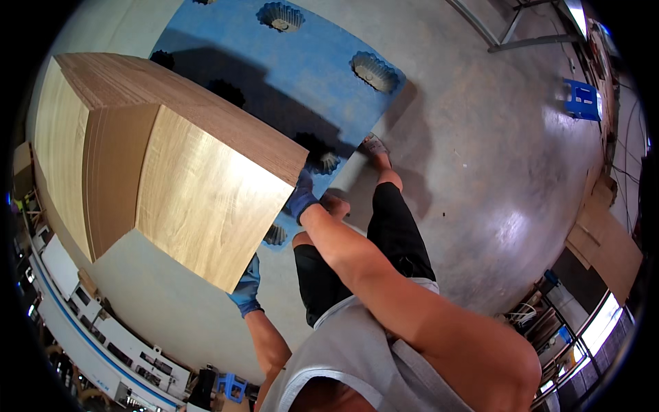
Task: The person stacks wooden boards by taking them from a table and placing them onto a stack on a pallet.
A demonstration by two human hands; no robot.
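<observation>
A large stack of light wood-grain boards (206,192) rises at the left, its layered brown side (185,106) facing the far right. My right hand (301,195), in a blue glove, grips the board edge by the right corner. Lower down, my left hand (247,285), also gloved in blue, is closed at the near corner of the same edge. Both hands' fingertips are partly hidden by the boards. A second light wood-grain surface (62,154) shows further left, beyond a lower brown band (117,175). Whether I hold one board or several I cannot tell.
A blue plastic pallet (329,75) with ribbed cup-shaped hollows lies on the grey floor beside my feet. A metal frame (508,31) and blue stool (582,100) stand at the far right. A long white machine (96,329) lines the left; brown sheets (607,240) lean at right.
</observation>
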